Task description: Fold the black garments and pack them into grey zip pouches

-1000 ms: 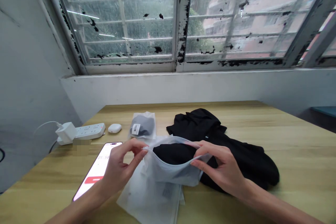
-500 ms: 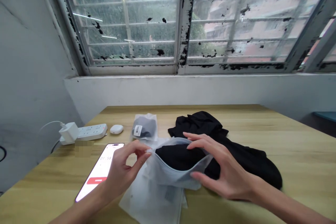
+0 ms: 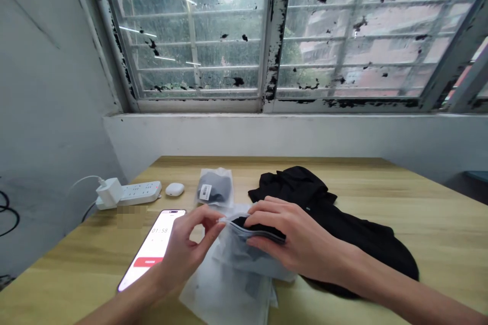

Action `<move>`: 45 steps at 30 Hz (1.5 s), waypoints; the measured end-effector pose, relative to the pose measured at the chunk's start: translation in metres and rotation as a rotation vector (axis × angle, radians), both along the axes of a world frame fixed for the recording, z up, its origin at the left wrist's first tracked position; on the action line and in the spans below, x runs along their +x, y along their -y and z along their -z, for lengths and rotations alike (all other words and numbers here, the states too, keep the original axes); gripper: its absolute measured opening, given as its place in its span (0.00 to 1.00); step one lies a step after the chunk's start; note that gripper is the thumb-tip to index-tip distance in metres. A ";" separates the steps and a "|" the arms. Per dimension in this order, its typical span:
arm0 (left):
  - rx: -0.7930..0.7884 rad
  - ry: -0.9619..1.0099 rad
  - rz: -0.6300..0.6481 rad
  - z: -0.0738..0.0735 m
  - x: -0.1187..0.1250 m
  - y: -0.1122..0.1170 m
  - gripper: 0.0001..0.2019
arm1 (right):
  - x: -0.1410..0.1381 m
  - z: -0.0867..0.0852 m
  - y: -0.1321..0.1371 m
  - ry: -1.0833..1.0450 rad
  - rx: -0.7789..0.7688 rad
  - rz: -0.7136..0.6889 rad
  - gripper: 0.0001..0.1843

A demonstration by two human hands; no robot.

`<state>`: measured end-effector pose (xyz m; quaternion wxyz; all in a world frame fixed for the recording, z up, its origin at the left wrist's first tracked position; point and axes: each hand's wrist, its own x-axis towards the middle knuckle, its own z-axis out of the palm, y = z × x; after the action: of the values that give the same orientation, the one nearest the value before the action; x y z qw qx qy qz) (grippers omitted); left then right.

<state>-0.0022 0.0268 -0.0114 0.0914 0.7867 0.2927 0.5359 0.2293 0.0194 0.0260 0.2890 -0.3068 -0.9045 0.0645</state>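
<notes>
A frosted plastic zip bag (image 3: 240, 253) stands in the middle of the table with its mouth towards me. Black fabric (image 3: 267, 230) shows inside through the narrowed opening. My left hand (image 3: 192, 238) pinches the left end of the zip edge between thumb and fingers. Over the right part of the mouth, my right hand (image 3: 301, 231) has its fingers on the far rim and its thumb at the near rim. Under the bag lie flat frosted bags (image 3: 224, 297). A black garment (image 3: 366, 238) is spread behind and right of my right hand, partly hidden by that arm.
Behind the bag lies a packed clear bag (image 3: 218, 186) with a barcode label. To the left are a lit phone (image 3: 154, 244), a white earbud case (image 3: 175, 189) and a power strip (image 3: 143, 192) with a charger. A wall and window (image 3: 198, 35) bound the table's far side.
My right hand has moved left and closed over the bag's mouth, which is now much narrower. Less black fabric shows inside. My left hand keeps its pinch; the view has shifted slightly.
</notes>
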 end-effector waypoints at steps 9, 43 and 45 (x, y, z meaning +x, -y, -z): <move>-0.112 0.024 0.021 0.000 0.000 -0.001 0.06 | -0.001 0.017 -0.007 -0.203 0.093 -0.074 0.08; -0.325 0.160 0.117 -0.011 -0.004 -0.002 0.03 | -0.014 0.010 -0.001 -0.517 -0.072 -0.081 0.09; -0.330 0.152 0.129 -0.011 -0.004 -0.003 0.04 | -0.016 0.012 0.000 -0.526 -0.060 -0.080 0.09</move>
<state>-0.0060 0.0299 -0.0004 0.2751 0.7354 0.3178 0.5315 0.2134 0.0197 0.0145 0.5019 -0.2521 -0.8075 0.1802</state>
